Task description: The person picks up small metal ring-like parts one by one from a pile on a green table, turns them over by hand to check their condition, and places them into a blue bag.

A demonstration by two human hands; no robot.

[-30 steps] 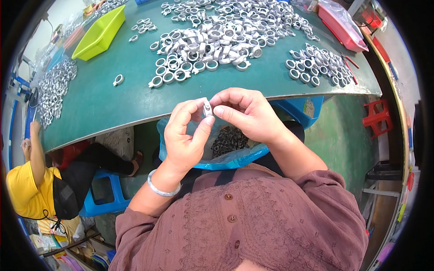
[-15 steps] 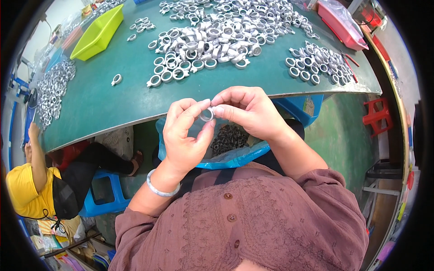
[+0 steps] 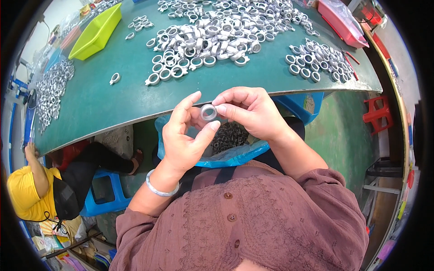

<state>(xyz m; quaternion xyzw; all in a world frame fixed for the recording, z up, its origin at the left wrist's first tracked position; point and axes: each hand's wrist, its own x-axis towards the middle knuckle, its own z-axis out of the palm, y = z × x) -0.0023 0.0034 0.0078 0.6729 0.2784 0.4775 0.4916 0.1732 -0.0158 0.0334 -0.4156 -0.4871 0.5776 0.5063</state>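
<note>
Over the blue bag: a single grey ring (image 3: 202,113) is held up in the air near the table edge, its round hole facing the camera.
Right hand (image 3: 257,115): thumb and forefinger are pinched together on the upper right side of the grey ring.
Left hand (image 3: 183,135): fingers and thumb stand well apart around the ring's left side, the thumb tip just below it; whether any fingertip touches it, I cannot tell.
Left wrist: a pale bangle (image 3: 160,186) circles it.
Blue bag (image 3: 239,158): its mouth gapes below the hands, with small dark parts (image 3: 229,137) inside.
Green table (image 3: 113,101): a large heap of rings (image 3: 217,38) lies beyond the hands, a smaller pile (image 3: 318,63) to the right beside red sticks (image 3: 354,72), and one lone ring (image 3: 115,78) to the left.
Trays: a yellow-green tray (image 3: 96,34) sits at the far left, a pink tray (image 3: 341,27) at the far right.
Yellow shirt (image 3: 29,194): a co-worker wears it at the table's left end, beside a blue stool (image 3: 106,194).
</note>
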